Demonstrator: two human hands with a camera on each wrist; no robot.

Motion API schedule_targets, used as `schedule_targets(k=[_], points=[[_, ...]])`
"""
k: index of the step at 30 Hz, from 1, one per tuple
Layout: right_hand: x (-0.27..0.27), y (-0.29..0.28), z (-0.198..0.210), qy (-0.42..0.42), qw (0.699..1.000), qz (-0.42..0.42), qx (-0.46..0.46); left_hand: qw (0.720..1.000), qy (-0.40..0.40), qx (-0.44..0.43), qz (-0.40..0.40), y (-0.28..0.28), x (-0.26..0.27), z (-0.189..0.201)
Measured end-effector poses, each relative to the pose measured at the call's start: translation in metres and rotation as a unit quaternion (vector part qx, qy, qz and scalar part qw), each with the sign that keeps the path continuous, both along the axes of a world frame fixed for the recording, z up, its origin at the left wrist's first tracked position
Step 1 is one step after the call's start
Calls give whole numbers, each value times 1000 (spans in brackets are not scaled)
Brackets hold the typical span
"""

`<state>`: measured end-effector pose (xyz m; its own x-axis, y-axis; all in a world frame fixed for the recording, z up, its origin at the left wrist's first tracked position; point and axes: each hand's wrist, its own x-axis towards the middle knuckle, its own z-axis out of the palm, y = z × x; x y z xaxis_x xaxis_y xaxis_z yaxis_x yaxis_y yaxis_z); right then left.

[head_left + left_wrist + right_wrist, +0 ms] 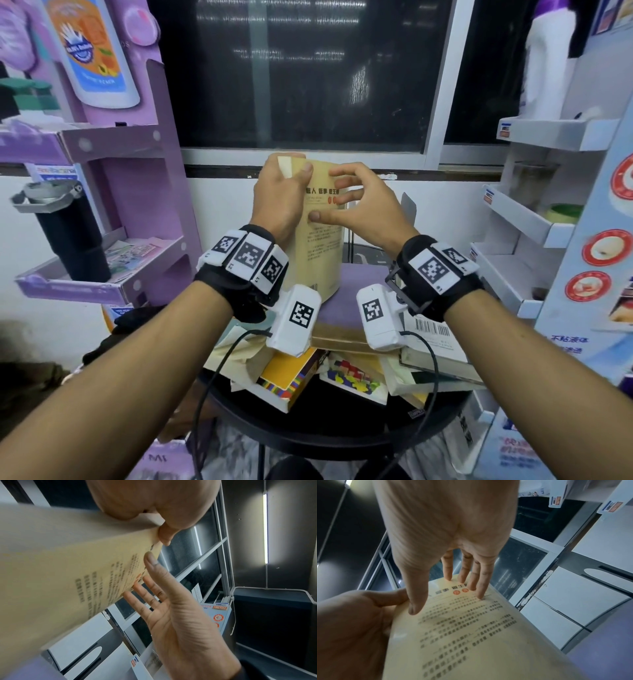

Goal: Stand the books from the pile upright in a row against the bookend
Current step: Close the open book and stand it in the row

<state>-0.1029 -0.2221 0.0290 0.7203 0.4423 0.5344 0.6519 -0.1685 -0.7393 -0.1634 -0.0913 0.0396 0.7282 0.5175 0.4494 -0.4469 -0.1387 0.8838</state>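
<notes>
A tan book (318, 246) with dark print stands upright, its lower edge on the purple book (356, 294) that tops the pile. My left hand (291, 178) grips its top left corner, thumb on the cover. My right hand (356, 212) lies against the cover near the right edge, thumb and straight fingertips touching it. The right wrist view shows those fingertips (481, 596) on the printed cover (471, 635). The grey metal bookend (408, 209) stands just behind my right hand. More books (291, 377) lie flat and askew below.
The pile sits on a small round black table (325, 421). A purple display shelf with a black tumbler (65, 233) stands at the left, and white display shelves (534, 240) at the right. A dark window (301, 75) is behind. Wrist cables hang over the pile.
</notes>
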Motion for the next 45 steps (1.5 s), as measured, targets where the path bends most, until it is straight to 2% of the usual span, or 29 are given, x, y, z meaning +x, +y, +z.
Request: schedule_targets(k=[4,8,11,15,18,21,28,31,36,45], points=[[13,1,-7,-5,999,-32,9,1000,-11,-19,3,11,4,-3],[24,-4,-7,-16,997,-66,24,997,-41,-54,-38,18,7,-6],[29,-11,-3,-2,998,-46,52,993,-54,-69,-74,20,9,-6],[34,-23,2,38,998,1,44,990,-50,-56,-119,19,15,-6],[38,-29,4,32,999,-7,40,989,-37,-43,-136,17,23,-8],[40,-33,1,18,998,-25,56,990,-20,-34,-138,16,33,-10],[43,-33,-7,-58,988,-114,91,996,0,10,-84,7,52,-18],[41,-29,-8,-86,984,-137,80,998,13,19,-58,5,60,-26],[33,-21,-5,-129,978,-160,26,999,11,-43,-20,0,69,-25],[23,-30,14,-97,987,-115,-59,995,16,-51,-80,2,75,-18]])
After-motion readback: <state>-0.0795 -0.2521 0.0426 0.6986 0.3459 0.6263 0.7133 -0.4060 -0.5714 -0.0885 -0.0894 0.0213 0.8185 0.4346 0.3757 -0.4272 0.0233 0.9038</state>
